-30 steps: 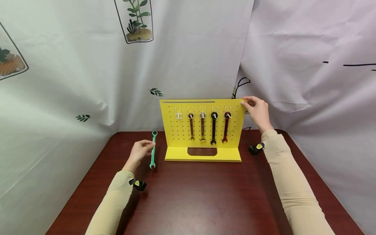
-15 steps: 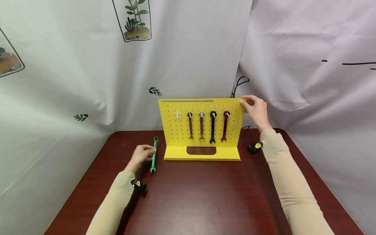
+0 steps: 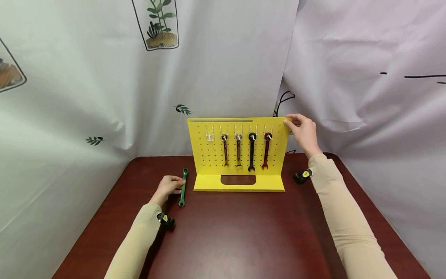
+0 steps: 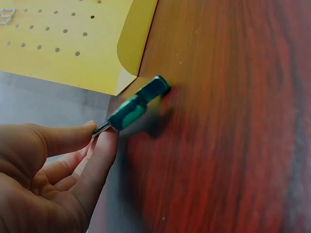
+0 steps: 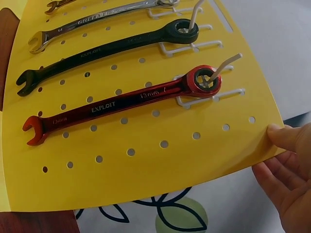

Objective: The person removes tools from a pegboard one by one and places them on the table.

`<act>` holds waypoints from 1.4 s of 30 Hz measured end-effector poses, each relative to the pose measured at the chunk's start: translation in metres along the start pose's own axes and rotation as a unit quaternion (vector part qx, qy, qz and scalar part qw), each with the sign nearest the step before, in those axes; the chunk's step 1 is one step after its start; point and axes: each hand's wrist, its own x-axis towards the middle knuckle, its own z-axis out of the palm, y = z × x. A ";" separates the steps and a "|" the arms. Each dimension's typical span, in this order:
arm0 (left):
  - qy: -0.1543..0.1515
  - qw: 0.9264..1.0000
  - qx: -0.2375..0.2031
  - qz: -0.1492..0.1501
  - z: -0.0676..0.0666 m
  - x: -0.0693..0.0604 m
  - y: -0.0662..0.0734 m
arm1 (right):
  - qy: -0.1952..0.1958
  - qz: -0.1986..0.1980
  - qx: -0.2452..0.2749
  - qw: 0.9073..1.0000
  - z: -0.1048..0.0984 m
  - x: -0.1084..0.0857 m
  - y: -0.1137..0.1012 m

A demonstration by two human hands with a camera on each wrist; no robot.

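Observation:
In the head view the left hand (image 3: 169, 187) pinches a green wrench (image 3: 183, 187) between thumb and fingers, low over the table left of a yellow pegboard (image 3: 205, 155). The left wrist view shows the green wrench (image 4: 130, 112) held at the fingertips. With thumb and fingers the right hand (image 3: 304, 132) grips the pegboard's upper right corner, also visible in the right wrist view (image 5: 286, 165). On the board's hooks hang a red wrench (image 3: 266, 152), a black wrench (image 3: 252, 153) and two silvery ones (image 3: 238, 151). The leftmost hook (image 3: 210, 137) holds nothing.
The dark red table (image 3: 226, 232) extends in front of the pegboard and to both sides. A pale printed cloth (image 3: 230, 69) hangs behind and beside it. Small black devices are strapped at the left wrist (image 3: 166, 221) and right wrist (image 3: 302, 176).
The left hand and green wrench have moved down toward the table, the wrench's ring end dropping most. The right hand still grips the board's corner.

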 end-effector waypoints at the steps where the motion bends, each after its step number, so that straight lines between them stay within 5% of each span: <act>1: -0.002 1.000 -0.002 -0.002 0.000 0.000 0.000 | -0.002 0.001 0.001 1.000 0.000 0.000 0.000; 13: -0.002 1.000 0.019 0.016 0.004 0.007 0.001 | -0.008 0.006 0.004 1.000 0.000 0.000 0.000; 27: 0.039 0.997 0.056 0.021 0.008 0.012 0.008 | -0.012 0.010 0.006 1.000 -0.002 0.002 -0.001; 42: 0.049 0.996 0.068 0.026 0.010 0.007 0.012 | -0.010 0.003 -0.001 1.000 -0.002 0.001 -0.001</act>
